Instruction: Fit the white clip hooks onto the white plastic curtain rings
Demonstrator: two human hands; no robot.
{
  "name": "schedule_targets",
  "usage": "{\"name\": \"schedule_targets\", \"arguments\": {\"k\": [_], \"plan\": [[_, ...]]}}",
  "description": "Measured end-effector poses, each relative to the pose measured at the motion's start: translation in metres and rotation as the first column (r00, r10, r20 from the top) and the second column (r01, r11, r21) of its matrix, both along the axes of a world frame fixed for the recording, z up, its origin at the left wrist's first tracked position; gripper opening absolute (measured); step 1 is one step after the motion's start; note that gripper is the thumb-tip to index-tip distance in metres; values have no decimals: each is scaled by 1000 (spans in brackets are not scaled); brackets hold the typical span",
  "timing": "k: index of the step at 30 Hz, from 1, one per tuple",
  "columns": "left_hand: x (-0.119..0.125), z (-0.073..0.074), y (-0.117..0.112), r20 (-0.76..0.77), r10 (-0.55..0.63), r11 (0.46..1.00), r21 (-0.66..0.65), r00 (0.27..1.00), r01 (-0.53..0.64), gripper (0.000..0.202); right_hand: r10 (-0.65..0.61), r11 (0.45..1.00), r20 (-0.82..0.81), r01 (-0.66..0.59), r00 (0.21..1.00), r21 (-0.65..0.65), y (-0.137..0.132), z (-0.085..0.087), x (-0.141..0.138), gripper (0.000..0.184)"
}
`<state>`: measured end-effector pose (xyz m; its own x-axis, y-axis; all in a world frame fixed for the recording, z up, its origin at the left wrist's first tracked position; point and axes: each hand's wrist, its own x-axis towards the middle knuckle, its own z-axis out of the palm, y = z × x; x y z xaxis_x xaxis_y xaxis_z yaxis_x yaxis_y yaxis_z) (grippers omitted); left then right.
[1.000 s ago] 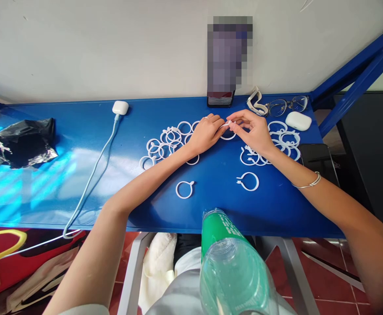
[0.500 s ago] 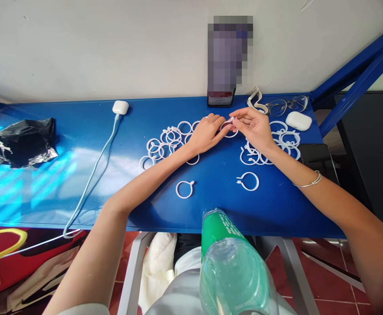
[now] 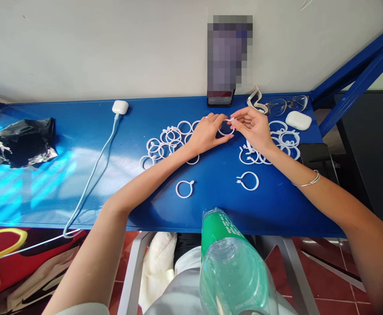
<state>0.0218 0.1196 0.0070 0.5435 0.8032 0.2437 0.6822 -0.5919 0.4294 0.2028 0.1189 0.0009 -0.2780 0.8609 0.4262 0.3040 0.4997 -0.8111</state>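
A white plastic ring clip (image 3: 227, 134) is between my two hands above the blue table. My right hand (image 3: 253, 127) pinches its tabbed end between thumb and fingertips. My left hand (image 3: 207, 132) reaches around the ring's left side, its thumb stretched out below and apart from the index finger, which lies by the upper rim. Whether the left fingers touch the rim is hard to see. Several similar rings (image 3: 156, 152) lie left of my left hand, partly covered by the forearm. More rings (image 3: 289, 139) are heaped under and beyond my right wrist.
One closed ring (image 3: 184, 189) and one open ring (image 3: 252, 181) lie nearer the front edge. A green-labelled bottle (image 3: 233, 271) rises in front of me. Behind stand a phone (image 3: 220, 99), glasses (image 3: 278, 107) and a white case (image 3: 298, 120). A cable (image 3: 96, 168) crosses at left, near black plastic (image 3: 23, 144).
My left thumb has come off the ring's tabbed end and swung down, away from the index finger. The ring has shifted slightly left and up; my right hand still pinches it.
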Motion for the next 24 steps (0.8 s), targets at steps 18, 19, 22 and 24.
{"name": "schedule_targets", "arguments": {"k": [18, 19, 22, 24], "plan": [[1, 1, -1, -5, 23, 1000, 7, 1000, -22, 39, -29, 1000, 20, 29, 999, 7, -3, 2, -2, 23], [1, 1, -1, -8, 23, 1000, 9, 1000, -23, 40, -32, 999, 17, 32, 999, 0, -3, 2, -2, 24], [1, 0, 0, -16, 20, 1000, 14, 1000, -20, 41, -42, 999, 1, 42, 999, -20, -4, 4, -3, 22], [1, -1, 0, -23, 20, 1000, 20, 1000, -20, 41, -49, 998, -9, 48, 999, -29, -5, 5, -4, 19]]}}
